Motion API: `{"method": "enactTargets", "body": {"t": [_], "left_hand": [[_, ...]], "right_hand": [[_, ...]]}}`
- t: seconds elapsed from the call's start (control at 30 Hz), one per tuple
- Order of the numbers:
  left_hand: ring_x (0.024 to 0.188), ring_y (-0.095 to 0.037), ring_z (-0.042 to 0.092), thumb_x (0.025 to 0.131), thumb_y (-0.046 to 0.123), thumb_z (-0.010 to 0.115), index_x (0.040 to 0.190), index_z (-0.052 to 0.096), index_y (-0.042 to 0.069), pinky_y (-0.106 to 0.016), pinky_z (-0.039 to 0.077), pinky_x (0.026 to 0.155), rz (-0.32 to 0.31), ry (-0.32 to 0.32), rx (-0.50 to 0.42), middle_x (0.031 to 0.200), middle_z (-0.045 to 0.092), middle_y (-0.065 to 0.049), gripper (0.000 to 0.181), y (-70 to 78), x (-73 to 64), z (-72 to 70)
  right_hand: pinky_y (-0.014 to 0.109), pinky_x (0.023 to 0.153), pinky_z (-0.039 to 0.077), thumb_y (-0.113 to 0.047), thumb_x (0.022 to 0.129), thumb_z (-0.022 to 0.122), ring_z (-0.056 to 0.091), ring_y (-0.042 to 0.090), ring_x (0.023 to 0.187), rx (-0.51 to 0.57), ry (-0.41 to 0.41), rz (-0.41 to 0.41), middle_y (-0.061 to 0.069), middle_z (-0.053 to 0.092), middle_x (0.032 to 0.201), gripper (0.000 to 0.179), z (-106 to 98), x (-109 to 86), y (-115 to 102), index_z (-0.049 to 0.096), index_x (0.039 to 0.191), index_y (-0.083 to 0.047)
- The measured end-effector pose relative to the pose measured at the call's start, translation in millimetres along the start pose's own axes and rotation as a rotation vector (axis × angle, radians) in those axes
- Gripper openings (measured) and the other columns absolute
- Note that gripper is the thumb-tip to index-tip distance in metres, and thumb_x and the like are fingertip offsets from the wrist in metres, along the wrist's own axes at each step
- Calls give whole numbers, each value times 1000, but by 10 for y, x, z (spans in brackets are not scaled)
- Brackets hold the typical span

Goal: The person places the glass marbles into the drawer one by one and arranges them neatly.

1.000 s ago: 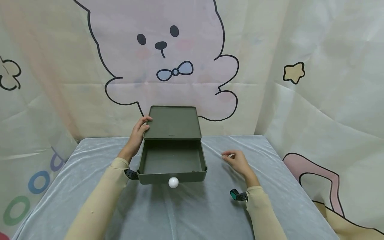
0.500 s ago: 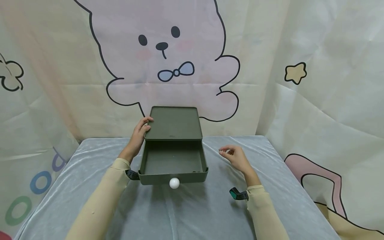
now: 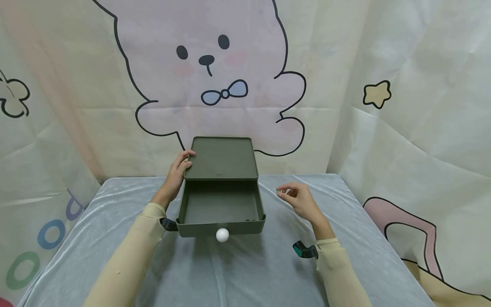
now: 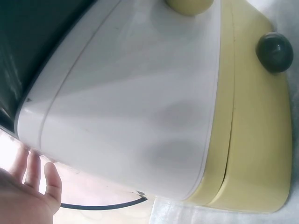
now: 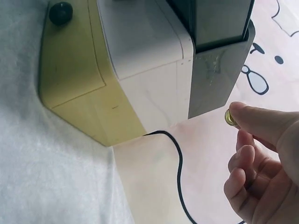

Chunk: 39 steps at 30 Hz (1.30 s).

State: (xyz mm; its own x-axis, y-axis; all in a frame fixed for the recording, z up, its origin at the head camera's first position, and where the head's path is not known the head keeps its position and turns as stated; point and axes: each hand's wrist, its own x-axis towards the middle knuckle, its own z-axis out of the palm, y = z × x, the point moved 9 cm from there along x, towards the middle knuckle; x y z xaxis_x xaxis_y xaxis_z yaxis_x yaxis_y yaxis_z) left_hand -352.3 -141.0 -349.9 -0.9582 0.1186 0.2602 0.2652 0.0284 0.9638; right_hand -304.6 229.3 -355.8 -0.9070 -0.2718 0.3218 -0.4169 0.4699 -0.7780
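A drawer box with a dark green top (image 3: pixel 224 158) stands on the table; its green top drawer (image 3: pixel 218 204) is pulled out toward me, with a white knob (image 3: pixel 222 235) in front. My left hand (image 3: pixel 175 174) rests against the upper left side of the box, fingers fairly straight along its edge. My right hand (image 3: pixel 303 201), off the box's right side above the cloth, pinches a small shiny gold-yellow round piece (image 5: pixel 230 117) between thumb and finger. Below the green drawer, the wrist views show a white drawer (image 4: pixel 135 102) and a yellow drawer (image 4: pixel 257 140), both pushed in.
A grey-blue velvety cloth (image 3: pixel 276 273) covers the table. The white drawer has a yellow knob (image 4: pixel 189 5), the yellow one a dark green knob (image 4: pixel 275 52). A curtain with a cartoon bear (image 3: pixel 238 123) hangs behind. Small dark spots (image 3: pixel 248 220) show inside the drawer's front right corner.
The right hand has drifted left and slightly up toward the box with the small piece in its fingertips. The left hand and the drawer stay as they were.
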Motion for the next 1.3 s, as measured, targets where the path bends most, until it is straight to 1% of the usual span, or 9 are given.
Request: {"method": "enactTargets", "body": {"t": [0.27,0.53,0.83,0.87,0.97,1.07,1.1,1.17,1.3], "left_hand": [[131,-23,33,105,13,34,139,40,4,-39,31,103,15,12,-18,152,32,-8,35,-6,-4,-1],[128,-23,35,105,14,35,137,41,5,-38,33,101,22,4,-16,150,32,-7,34,5,18,4],[139,-22,26,104,12,34,136,41,6,-38,29,104,16,6,-23,154,31,-8,33,9,16,7],[138,-23,26,104,11,34,136,41,4,-38,30,104,13,4,-25,154,31,-9,33,44,1,20],[134,-23,30,104,11,34,136,41,4,-38,30,103,13,6,-25,153,31,-9,34,45,13,21],[131,-23,32,104,10,34,136,41,5,-37,31,102,10,11,-25,151,33,-9,34,40,21,8],[130,-22,33,104,11,34,136,41,6,-37,31,102,13,14,-25,151,33,-8,34,5,35,-3],[130,-22,34,104,12,35,136,41,6,-37,32,102,13,14,-26,151,33,-7,33,9,25,1],[130,-23,33,104,12,35,137,41,7,-37,32,102,8,12,-25,152,32,-7,34,1,9,-2]], "right_hand": [[21,54,38,-5,90,73,44,4,58,47,15,-45,17,65,91,14,38,-35,-255,76,103,0],[21,55,40,-9,90,75,46,9,60,10,26,-104,10,64,85,10,52,-33,-472,77,99,-6],[22,61,45,-9,91,74,52,10,66,17,36,-135,9,64,85,10,33,-9,-626,77,100,-6],[23,62,46,-8,91,73,53,11,67,17,39,-132,11,64,86,11,25,-17,-691,77,100,-4],[24,66,48,-4,91,72,55,11,69,17,46,-146,13,65,87,11,12,-42,-897,76,101,0],[25,67,49,2,90,71,56,13,69,29,39,-154,17,67,89,12,49,-39,-1011,74,101,4],[25,66,49,3,90,70,56,12,69,36,36,-171,17,67,89,12,66,-33,-1013,74,101,5],[26,65,49,6,90,69,56,13,69,49,25,-190,19,68,92,12,108,-26,-1014,74,101,6],[26,65,49,4,90,69,55,12,70,67,-6,-230,16,69,96,13,206,-34,-1023,75,102,4]]}}
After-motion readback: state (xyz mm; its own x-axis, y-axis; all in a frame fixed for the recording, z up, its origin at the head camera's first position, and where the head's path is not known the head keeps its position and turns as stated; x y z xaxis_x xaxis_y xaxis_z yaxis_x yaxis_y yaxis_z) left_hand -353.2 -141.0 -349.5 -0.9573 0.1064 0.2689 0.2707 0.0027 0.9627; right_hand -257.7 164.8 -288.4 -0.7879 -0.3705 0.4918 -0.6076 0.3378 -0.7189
